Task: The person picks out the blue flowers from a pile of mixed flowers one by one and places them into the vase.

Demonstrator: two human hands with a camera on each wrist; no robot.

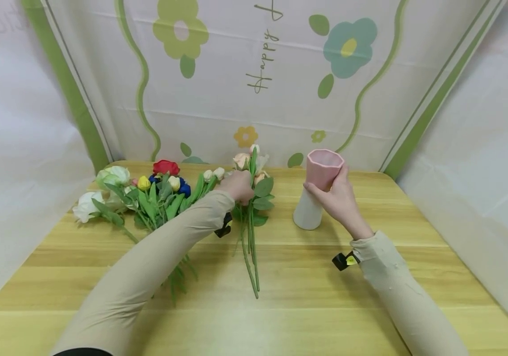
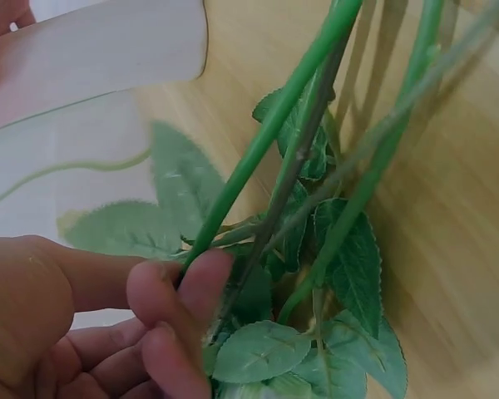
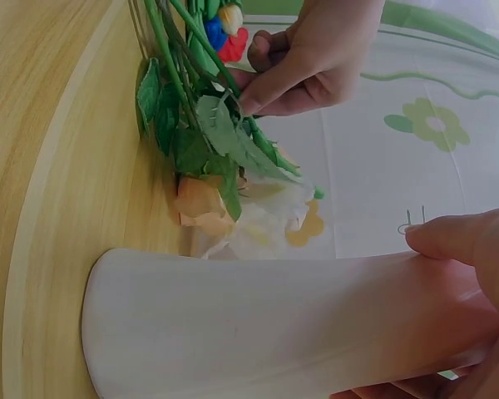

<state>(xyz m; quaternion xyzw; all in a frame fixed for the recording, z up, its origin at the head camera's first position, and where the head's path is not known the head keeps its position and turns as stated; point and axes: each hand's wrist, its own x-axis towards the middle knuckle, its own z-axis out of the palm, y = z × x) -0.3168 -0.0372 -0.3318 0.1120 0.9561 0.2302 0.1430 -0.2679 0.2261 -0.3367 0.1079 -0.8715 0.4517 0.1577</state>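
My right hand (image 1: 342,200) grips a faceted vase (image 1: 309,212), pink at the rim and fading to white at the base, around its upper part. The vase stands nearly upright on the table. In the right wrist view its white lower body (image 3: 233,324) fills the foreground. To the left of it, my left hand (image 1: 238,187) pinches a green flower stem (image 2: 270,129) between thumb and fingers. Other stems and toothed leaves (image 2: 349,258) crowd close to those fingertips. Peach and white artificial flowers (image 3: 206,206) top this small bunch, whose long stems (image 1: 254,267) trail toward me.
A larger pile of artificial flowers lies at the left, with a red bloom (image 1: 166,167), white blooms (image 1: 86,206) and a yellow bud (image 1: 144,183). Under everything is a wooden table (image 1: 289,306). A flower-printed curtain (image 1: 254,109) hangs behind its far edge, with white sheets on both sides.
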